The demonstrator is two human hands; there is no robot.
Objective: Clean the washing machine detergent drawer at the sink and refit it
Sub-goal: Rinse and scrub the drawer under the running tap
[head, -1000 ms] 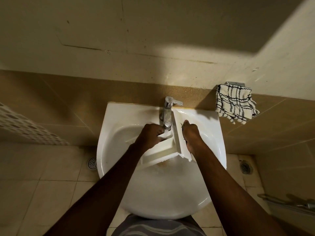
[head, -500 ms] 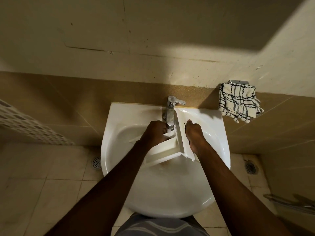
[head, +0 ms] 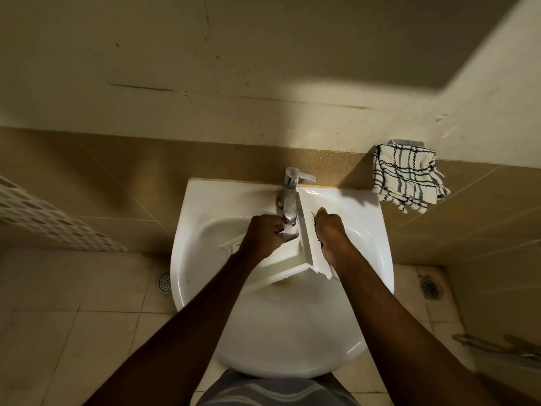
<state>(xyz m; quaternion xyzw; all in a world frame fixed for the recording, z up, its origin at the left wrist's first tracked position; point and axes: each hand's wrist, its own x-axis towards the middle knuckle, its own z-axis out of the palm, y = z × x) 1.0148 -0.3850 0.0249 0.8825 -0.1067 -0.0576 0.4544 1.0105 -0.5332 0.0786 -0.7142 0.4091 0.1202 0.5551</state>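
Looking light, stiff and slippery, the drawer (head: 288, 260) lay under the tap (head: 289, 197); right hand (head: 329, 232) clasped its front panel, left hand (head: 265, 235) curled its fingers inside.

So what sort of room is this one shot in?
Most likely a bathroom or washroom: a white basin set against the wall with a chrome mixer tap, a tiled floor with round floor drains, and a checked hand towel hanging on the wall.
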